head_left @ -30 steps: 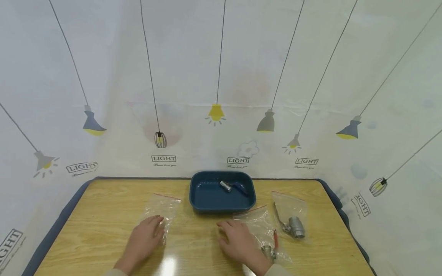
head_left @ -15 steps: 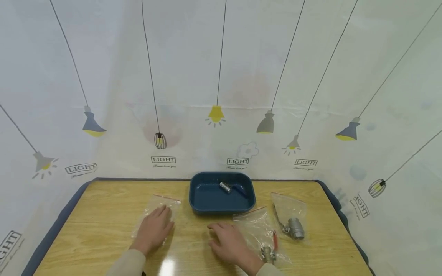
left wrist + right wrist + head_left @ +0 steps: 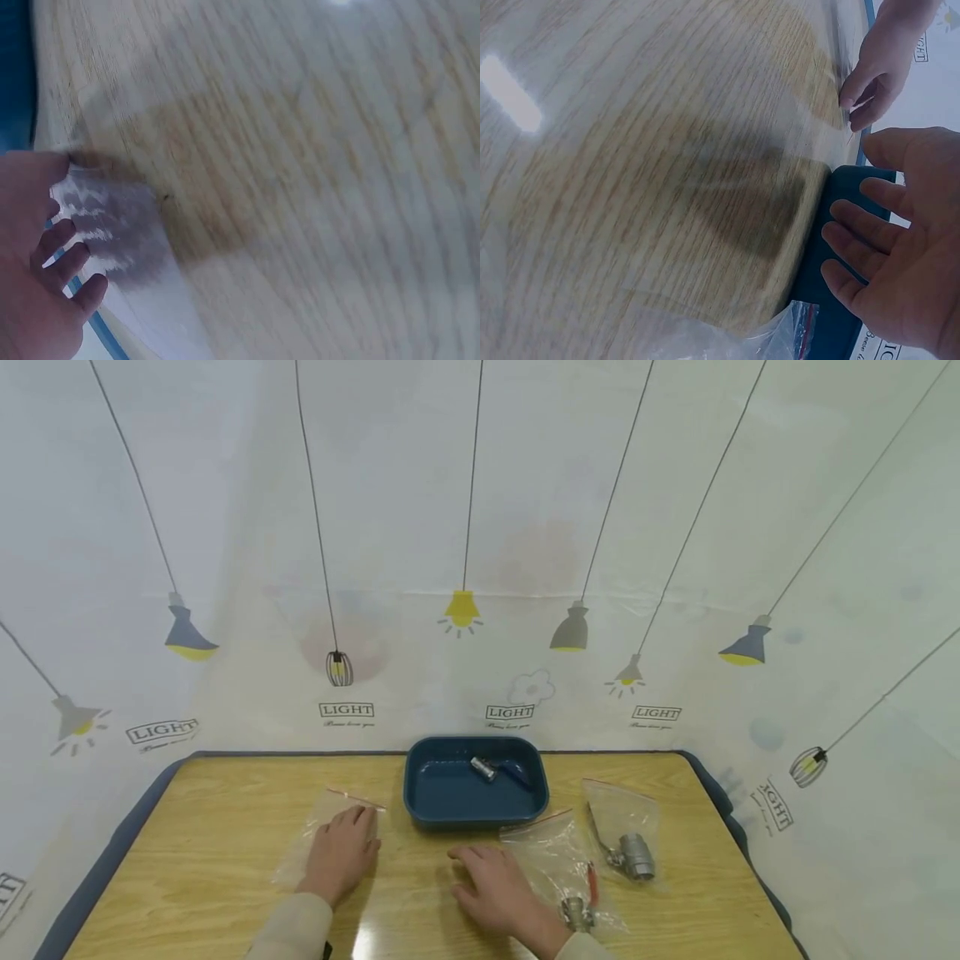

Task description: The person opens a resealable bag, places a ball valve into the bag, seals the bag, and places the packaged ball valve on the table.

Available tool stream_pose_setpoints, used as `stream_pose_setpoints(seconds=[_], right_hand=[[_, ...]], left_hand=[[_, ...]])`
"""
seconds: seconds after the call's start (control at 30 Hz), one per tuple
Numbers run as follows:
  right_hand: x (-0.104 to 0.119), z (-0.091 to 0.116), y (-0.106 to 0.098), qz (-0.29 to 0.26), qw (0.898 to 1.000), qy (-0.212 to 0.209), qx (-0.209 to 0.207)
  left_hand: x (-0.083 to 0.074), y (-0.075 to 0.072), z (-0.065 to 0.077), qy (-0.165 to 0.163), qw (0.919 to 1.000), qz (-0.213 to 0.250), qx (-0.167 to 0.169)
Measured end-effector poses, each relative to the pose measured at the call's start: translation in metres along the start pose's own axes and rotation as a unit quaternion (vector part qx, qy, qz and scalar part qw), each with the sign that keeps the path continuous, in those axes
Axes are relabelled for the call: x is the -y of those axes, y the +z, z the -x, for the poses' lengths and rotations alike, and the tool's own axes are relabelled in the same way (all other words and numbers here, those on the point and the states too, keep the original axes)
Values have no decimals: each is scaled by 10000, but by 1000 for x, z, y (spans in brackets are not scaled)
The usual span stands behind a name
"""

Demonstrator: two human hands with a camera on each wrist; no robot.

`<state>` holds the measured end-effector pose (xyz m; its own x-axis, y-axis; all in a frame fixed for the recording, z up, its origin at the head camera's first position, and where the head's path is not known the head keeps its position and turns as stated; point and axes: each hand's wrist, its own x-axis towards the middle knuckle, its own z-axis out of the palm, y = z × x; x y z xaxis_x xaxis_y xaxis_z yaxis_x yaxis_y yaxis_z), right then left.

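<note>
In the head view my left hand (image 3: 342,853) rests on a clear zip bag (image 3: 315,827) at the left of the table; its fingers are loosely spread over the plastic. The left wrist view shows the same bag (image 3: 142,247) flat beneath the fingertips. My right hand (image 3: 498,889), fingers loosely bent and holding nothing, hovers near the table's middle. Just right of it lies a zip bag (image 3: 543,852) with a red-handled metal valve (image 3: 577,910). Another bag (image 3: 622,806), farther right, contains a larger grey metal valve (image 3: 636,857).
A dark blue tray (image 3: 450,814) stands at the table's back, in front of both hands. Inside it lie a small silver cylindrical fitting and a dark blue handle (image 3: 483,768). A lamp-printed cloth (image 3: 420,677) surrounds the wooden table (image 3: 202,860).
My left hand has moved forward and right over the bag, which has shifted slightly toward me. My right hand moved a little left, then stayed nearly still. The head view swung slightly right.
</note>
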<state>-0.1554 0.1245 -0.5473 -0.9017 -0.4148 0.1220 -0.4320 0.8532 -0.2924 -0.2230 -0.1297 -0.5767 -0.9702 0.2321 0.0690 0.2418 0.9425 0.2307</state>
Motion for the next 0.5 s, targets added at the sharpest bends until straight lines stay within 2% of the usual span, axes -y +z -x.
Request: stream_pose_setpoints(seconds=[0.13,0.23,0.33,0.5], right_hand=[[1,0,0,-37,10000,21,49],[3,-1,-1,-86,9999,50,101],[4,-1,-2,-115,9998,69,117],[8,-1,-4,-191,9995,98,214]], left_hand=[[2,0,1,210,9987,-314,-331],[3,0,1,393,9969,-508,-452],[4,1,2,508,9954,-625,-513],[6,1,3,506,9953,-595,-564]])
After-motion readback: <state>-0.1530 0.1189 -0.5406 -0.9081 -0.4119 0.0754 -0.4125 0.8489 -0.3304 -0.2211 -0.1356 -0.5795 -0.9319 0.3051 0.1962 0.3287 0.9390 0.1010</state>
